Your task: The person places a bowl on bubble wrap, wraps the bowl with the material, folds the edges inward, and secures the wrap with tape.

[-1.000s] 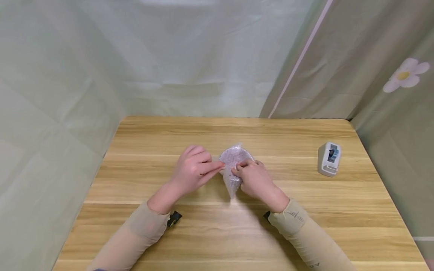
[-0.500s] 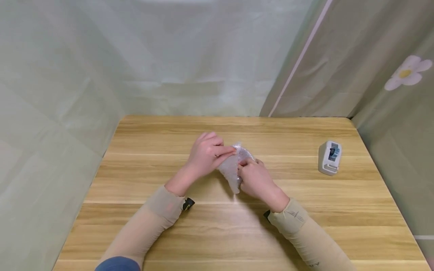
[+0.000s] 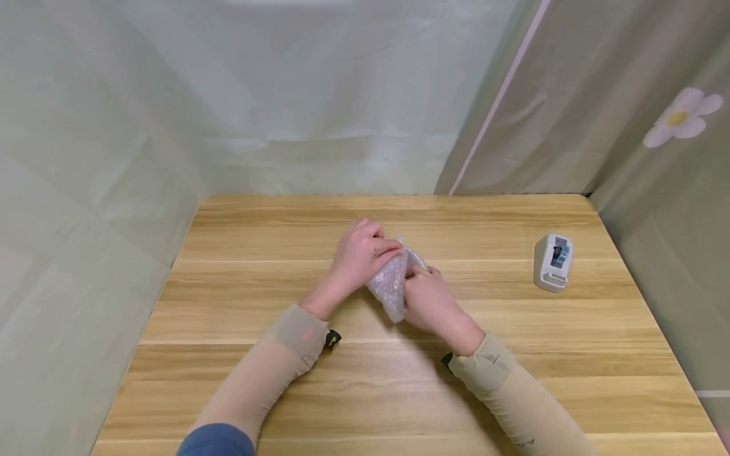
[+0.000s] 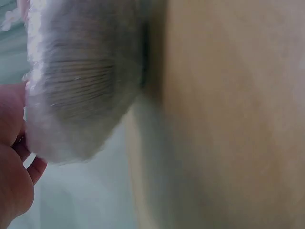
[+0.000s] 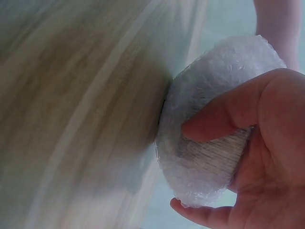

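Note:
Bubble wrap (image 3: 390, 288) surrounds a rounded object in the middle of the table, its loose flap drawn across the top to a point at the near side. Through the film in the left wrist view, the ribbed side (image 4: 81, 81) of the object shows as fine dark lines; its kind is hidden. My left hand (image 3: 360, 253) pinches the flap's far edge between thumb and fingers. From the right, my right hand (image 3: 431, 303) grips the wrapped object. In the right wrist view the thumb (image 5: 221, 114) presses along its ribbed side, while other fingers lie partly behind it.
A white tape dispenser (image 3: 554, 263) with a blue roll stands at the right of the wooden table (image 3: 274, 392). Fabric curtains (image 3: 319, 101) hang behind the table and along its sides.
My left hand has moved right and slightly away from me, drawing the bubble wrap flap over the object's top. The right hand stays nearly in place.

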`<state>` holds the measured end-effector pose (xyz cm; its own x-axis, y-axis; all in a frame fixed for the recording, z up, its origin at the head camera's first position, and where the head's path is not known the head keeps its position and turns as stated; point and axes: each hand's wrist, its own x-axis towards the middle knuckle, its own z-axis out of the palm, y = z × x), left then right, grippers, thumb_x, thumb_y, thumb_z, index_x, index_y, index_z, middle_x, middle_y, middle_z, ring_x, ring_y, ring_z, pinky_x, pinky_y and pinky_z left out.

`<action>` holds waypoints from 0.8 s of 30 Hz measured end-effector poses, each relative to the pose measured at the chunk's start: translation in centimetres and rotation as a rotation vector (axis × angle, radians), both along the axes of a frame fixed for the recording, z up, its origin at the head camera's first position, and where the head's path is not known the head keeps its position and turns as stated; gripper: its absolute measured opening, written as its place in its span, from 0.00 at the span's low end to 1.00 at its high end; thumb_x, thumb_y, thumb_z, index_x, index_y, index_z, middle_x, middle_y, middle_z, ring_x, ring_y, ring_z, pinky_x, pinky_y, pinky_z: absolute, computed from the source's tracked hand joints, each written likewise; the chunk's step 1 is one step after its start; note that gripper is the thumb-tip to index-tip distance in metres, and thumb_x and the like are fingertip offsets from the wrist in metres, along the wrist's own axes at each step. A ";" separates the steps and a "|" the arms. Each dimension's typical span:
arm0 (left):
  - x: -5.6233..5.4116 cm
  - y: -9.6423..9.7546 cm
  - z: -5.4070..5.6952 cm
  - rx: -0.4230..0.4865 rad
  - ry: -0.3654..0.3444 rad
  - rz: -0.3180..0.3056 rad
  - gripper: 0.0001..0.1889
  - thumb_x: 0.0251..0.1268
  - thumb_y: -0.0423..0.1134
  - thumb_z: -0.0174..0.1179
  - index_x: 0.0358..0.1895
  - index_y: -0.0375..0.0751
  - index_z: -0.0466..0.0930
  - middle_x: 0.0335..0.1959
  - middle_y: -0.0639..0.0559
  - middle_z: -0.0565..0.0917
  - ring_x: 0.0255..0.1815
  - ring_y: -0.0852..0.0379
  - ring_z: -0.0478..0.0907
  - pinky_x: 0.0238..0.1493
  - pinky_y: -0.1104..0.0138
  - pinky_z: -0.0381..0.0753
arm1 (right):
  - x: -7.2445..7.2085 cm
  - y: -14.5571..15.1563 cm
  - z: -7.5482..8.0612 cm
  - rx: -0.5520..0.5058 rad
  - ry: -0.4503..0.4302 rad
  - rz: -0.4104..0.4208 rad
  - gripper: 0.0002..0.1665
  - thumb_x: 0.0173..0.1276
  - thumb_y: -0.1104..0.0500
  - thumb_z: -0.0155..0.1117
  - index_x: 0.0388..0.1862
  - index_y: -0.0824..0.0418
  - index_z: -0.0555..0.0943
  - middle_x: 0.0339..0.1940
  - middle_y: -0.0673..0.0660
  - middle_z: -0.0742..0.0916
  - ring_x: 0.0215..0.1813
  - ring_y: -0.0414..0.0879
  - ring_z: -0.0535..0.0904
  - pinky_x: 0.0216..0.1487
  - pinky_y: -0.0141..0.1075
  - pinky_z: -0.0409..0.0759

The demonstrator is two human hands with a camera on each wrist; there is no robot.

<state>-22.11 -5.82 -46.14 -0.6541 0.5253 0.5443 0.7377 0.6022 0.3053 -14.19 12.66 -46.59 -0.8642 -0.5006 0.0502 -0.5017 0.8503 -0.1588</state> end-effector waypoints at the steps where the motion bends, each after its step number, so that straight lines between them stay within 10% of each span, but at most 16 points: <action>1: 0.0 0.1 -0.2 -0.014 -0.018 0.011 0.07 0.66 0.46 0.77 0.43 0.51 0.97 0.28 0.56 0.73 0.34 0.54 0.68 0.39 0.60 0.72 | 0.0 0.0 0.0 -0.003 -0.002 0.002 0.09 0.63 0.56 0.76 0.35 0.62 0.90 0.45 0.58 0.92 0.59 0.56 0.83 0.62 0.64 0.81; 18: 0.0 1.8 -0.9 -0.243 -0.149 0.053 0.06 0.63 0.48 0.79 0.42 0.58 0.97 0.41 0.53 0.72 0.45 0.53 0.70 0.47 0.58 0.74 | -0.4 1.3 -0.7 -0.104 0.019 0.096 0.12 0.52 0.66 0.69 0.16 0.54 0.77 0.39 0.57 0.91 0.59 0.57 0.82 0.72 0.63 0.74; 24: -0.1 1.8 -1.0 -0.329 -0.173 0.076 0.04 0.64 0.50 0.78 0.41 0.63 0.97 0.53 0.52 0.77 0.55 0.52 0.73 0.51 0.56 0.76 | -0.1 1.5 -0.8 -0.117 0.077 0.164 0.05 0.60 0.68 0.67 0.32 0.60 0.89 0.51 0.57 0.92 0.65 0.57 0.81 0.75 0.64 0.70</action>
